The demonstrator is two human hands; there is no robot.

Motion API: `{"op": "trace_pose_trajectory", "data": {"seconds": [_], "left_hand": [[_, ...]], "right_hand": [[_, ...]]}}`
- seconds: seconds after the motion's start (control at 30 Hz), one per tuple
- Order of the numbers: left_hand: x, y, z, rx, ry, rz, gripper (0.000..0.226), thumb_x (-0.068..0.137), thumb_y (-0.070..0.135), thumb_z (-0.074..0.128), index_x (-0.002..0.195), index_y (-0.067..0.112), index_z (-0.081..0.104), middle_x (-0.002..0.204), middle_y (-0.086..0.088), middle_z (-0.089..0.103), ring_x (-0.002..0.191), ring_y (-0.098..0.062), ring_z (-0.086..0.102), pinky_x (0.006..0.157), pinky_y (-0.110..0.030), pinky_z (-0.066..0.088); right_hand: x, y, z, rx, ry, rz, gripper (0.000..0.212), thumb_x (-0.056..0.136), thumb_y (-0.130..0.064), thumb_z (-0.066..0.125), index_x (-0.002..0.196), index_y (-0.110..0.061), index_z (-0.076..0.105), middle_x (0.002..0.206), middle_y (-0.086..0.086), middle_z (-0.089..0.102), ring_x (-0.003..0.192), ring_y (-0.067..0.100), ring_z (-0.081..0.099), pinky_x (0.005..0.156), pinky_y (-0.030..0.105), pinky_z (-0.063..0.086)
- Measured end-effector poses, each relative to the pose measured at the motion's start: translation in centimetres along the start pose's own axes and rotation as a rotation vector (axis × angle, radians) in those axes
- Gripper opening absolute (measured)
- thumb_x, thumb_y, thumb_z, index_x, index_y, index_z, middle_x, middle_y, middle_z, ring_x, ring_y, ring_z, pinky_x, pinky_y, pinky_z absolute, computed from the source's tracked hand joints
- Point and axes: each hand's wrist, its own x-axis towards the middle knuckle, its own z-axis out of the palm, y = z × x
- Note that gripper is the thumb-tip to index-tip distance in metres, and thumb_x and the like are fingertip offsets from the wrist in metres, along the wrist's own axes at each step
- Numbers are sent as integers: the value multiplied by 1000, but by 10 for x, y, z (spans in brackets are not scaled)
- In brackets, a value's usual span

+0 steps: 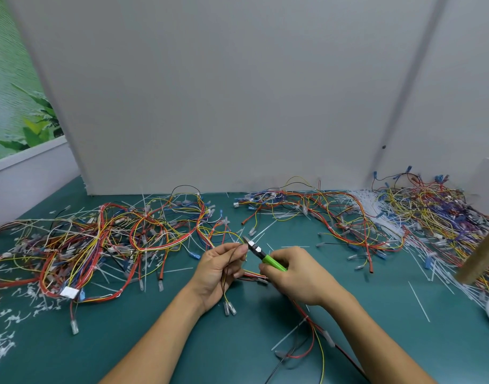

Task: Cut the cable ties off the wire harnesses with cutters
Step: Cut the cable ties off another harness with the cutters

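A white partition board [237,92] fills the upper frame, standing on a teal table [160,350]. A broad tangle of wire harnesses [99,239] sprawls across the left middle, and a second tangle [420,214] fills the right middle, with a heap of loose white cable ties [366,199] between its strands. A brown wooden piece [480,259] at the right edge covers part of that tangle. At lower centre, the left hand [218,273] pinches thin dark and yellow wires of one harness [229,308], whose terminals hang below the palm. The right hand [296,275] curls round the green handles of the cutters [262,254] and hides much of them. The blades point at the left fingertips; whether they are parted I cannot tell. Cut tie scraps [5,347] dot the lower left.
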Motion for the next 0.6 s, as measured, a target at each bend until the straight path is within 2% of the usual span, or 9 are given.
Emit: {"op": "trace_pose_trajectory", "data": {"seconds": [0.13, 0.43, 0.53, 0.6], "left_hand": [[0, 0, 0, 11, 1, 1, 10, 75, 7, 71, 82, 0, 68, 63, -4, 58, 41, -6, 33, 46, -21, 32], [2, -2, -4, 9, -3, 5, 5, 76, 8, 73, 78, 4, 72, 65, -5, 59, 42, -6, 34, 46, -20, 33], [3, -3, -4, 27, -7, 5, 8, 73, 10, 75, 77, 4, 73, 65, -5, 59, 41, -6, 35, 46, -20, 33], [3, -3, -4, 34, -13, 6, 10, 72, 11, 76, 77, 4, 72, 65, -5, 59, 41, -5, 35, 46, -20, 33]], "right_hand": [[0, 0, -1, -29, 15, -5, 39, 95, -41, 61, 68, -14, 53, 59, 0, 44, 54, 14, 37, 56, 33, 33], [-2, -2, -2, -31, 3, 24, 38, 95, -41, 61, 68, -16, 53, 60, -1, 45, 55, 15, 39, 57, 33, 35], [-4, -5, -3, -26, -4, 18, 37, 96, -40, 61, 72, -11, 56, 65, 11, 52, 57, 18, 43, 58, 37, 42], [-5, -7, -3, -10, -12, 14, 36, 96, -39, 60, 78, -8, 59, 76, 21, 62, 62, 30, 52, 66, 43, 53]]}}
